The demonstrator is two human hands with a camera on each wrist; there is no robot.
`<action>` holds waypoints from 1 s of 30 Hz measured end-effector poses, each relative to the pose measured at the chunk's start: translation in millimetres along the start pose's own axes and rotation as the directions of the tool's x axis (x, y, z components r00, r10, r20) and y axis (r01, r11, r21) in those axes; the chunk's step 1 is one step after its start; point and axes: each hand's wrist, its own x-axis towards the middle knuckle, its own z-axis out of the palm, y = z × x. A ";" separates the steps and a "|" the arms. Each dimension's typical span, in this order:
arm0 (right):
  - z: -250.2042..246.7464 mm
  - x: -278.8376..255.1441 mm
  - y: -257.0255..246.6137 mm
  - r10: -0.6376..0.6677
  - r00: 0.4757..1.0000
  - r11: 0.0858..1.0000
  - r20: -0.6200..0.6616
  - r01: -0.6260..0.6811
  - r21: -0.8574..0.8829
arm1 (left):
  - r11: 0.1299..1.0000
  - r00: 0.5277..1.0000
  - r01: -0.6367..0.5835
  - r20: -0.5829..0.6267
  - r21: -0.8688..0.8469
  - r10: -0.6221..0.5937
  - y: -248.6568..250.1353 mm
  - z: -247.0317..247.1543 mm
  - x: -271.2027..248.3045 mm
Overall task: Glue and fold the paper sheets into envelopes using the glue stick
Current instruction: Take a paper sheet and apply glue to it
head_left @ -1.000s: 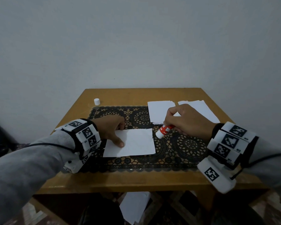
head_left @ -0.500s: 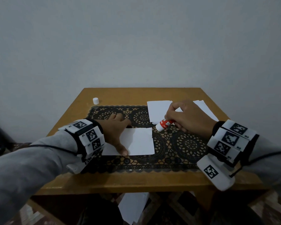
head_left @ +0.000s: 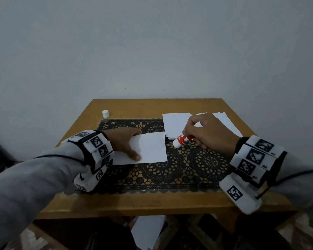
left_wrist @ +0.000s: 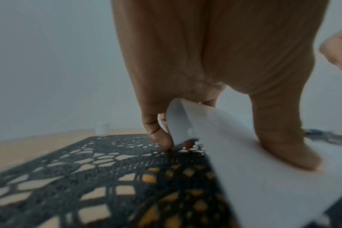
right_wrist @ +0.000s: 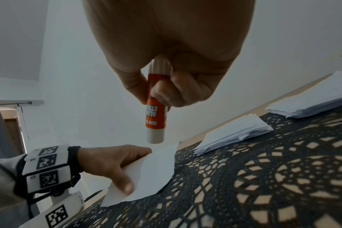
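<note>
Paper sheet [head_left: 148, 148] on lace mat [head_left: 197, 168], centre of table [head_left: 134, 107]; far-left edge lifted, fold just begun. Left hand [head_left: 123, 143] grips it, thumb on top, fingers under edge. Right hand [head_left: 210, 132] curled round uncapped glue stick [head_left: 182, 140], tip just off sheet's right corner. Can't tell if glue's applied. Two paper stacks [head_left: 175, 123] behind, most prob. left to do. Cap [head_left: 105, 113] far left, well apart. Nothing blocking.

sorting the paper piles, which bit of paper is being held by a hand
The single sheet on the lace mat, gripped by the left hand; both stacks beyond lie untouched.
</note>
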 end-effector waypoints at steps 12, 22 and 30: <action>6.8 1.7 -3.4 -0.015 1.000 1.000 0.005 0.015 0.024 | 0.942 0.989 -0.076 -0.148 -0.327 0.029 -13.1 -11.2 -31.7; 30.7 11.3 -9.9 -0.062 0.998 0.986 0.015 0.064 -0.151 | 0.931 0.986 0.027 -0.142 -0.363 -0.083 0.5 11.8 -54.5; 46.6 33.5 -16.4 -0.073 0.996 0.964 0.060 0.086 -0.250 | 0.993 0.988 0.102 -0.106 -0.066 -0.108 12.2 30.5 -50.7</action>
